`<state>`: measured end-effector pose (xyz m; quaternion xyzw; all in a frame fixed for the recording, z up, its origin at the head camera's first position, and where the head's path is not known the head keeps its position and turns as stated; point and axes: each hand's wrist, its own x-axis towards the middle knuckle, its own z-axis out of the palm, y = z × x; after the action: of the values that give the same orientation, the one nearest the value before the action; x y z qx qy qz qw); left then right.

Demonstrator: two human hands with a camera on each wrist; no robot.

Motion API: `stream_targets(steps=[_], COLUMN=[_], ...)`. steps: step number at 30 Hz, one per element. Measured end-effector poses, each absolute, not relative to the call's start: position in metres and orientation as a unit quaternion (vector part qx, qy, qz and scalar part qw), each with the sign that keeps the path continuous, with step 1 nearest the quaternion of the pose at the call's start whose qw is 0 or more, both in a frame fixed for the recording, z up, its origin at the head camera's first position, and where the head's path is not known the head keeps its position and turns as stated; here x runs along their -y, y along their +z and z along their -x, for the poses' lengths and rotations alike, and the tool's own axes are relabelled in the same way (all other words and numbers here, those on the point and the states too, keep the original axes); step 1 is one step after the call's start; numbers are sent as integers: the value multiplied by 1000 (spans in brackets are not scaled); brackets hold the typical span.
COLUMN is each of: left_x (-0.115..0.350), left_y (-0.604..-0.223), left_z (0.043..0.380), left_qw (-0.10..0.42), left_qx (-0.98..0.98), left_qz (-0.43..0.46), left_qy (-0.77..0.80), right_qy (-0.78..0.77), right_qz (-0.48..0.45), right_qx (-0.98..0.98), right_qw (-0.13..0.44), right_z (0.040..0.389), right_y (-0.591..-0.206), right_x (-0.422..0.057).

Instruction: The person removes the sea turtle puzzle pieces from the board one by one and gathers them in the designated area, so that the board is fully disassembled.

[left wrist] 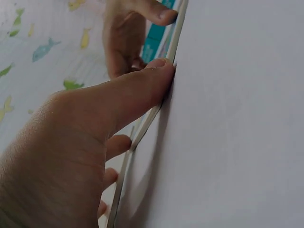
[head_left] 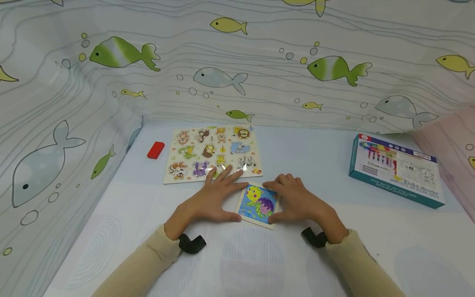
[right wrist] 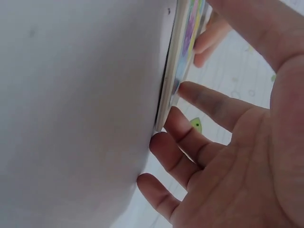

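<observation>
A small square jigsaw puzzle (head_left: 256,205) with a yellow and purple turtle on blue lies flat on the table, turned slightly. To its left, my left hand (head_left: 214,198) has its fingers spread; thumb and index tip touch the puzzle's edge, and other fingertips lie over the animal board (head_left: 174,178). On the opposite side, my right hand (head_left: 297,200) rests its index finger near the upper right corner and its thumb near the lower right corner. Seen from the right wrist, the fingers (right wrist: 209,102) are extended beside the puzzle's pale edge (right wrist: 166,102).
The animal board carries several animal pieces and lies just behind the puzzle. A red block (head_left: 156,150) is left of it. At the right stands a teal-edged box (head_left: 397,170) with printed pictures. Fish-patterned cloth (head_left: 267,49) rises behind the table.
</observation>
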<state>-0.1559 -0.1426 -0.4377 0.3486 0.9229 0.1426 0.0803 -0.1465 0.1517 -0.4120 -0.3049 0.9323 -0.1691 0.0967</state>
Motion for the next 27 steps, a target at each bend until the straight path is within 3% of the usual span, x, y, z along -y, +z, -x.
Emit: stream_targets(steps=[8, 20, 27], left_x=[147, 146, 146], left_y=[-441, -442, -446], left_z=[160, 162, 162], left_qw=[40, 53, 38], left_qx=[-911, -907, -891], left_qz=[-368, -368, -390], left_qy=[179, 195, 228], right_qy=[-175, -323, -314], right_qz=[285, 280, 309], right_qx=[-937, -896, -888], right_qw=[101, 125, 133], right_z=[153, 180, 189], right_y=[-413, -424, -422], right_x=[-152, -157, -143])
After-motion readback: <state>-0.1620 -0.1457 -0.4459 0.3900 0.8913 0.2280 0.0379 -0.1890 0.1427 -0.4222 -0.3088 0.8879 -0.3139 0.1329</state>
